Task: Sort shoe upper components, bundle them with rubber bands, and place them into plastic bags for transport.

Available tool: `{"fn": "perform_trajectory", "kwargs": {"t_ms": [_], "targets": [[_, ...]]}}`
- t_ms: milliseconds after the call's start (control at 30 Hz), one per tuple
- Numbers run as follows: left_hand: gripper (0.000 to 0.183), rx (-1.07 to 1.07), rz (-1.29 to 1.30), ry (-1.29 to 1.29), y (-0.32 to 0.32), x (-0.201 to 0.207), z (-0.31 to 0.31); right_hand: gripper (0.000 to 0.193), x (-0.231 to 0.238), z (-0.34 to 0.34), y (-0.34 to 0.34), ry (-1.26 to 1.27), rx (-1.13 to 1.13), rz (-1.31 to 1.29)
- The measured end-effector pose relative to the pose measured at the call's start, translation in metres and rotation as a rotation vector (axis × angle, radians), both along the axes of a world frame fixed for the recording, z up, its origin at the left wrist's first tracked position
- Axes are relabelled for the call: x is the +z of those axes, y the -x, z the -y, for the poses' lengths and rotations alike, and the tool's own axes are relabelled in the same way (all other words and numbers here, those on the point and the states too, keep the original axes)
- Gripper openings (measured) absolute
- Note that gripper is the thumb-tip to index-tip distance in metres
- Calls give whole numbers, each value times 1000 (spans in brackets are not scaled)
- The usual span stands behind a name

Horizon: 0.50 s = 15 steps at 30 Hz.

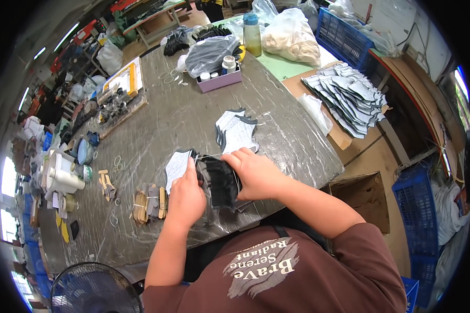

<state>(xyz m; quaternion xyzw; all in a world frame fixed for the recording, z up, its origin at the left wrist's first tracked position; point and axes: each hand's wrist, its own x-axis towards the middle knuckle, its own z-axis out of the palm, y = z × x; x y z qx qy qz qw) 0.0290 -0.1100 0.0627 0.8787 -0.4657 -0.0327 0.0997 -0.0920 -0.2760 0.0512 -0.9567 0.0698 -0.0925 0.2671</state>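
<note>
Near the table's front edge, my left hand [187, 197] is closed at the left side of a bundle of black fabric pieces [222, 182]. My right hand [257, 175] is closed around the bundle's right side. A thin pale band [210, 155], like a rubber band, stretches between the fingers of both hands across the bundle's far end. White cut pieces with black edges [177, 166] lie beside my left fingers. Just beyond my right hand is a small stack of similar white pieces [236, 130]. My palms hide part of the bundle.
Banded bundles of tan and grey strips [150, 204] lie left of my left hand, with loose rubber bands [119, 163] farther left. A purple box [219, 82] with jars stands at the back. A large white stack [347, 99] lies at right. A black fan [95, 289] stands at lower left.
</note>
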Motion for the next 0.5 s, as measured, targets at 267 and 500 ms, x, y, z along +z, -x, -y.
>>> {"fn": "perform_trajectory", "kwargs": {"t_ms": [267,500], "targets": [[51,135,-1041,300,-28,-42,20,80,-40,19,22,-224,22,318],[33,-38,-672,561,28,-59,32,96,-82,41,48,-827,-219,445]]}}
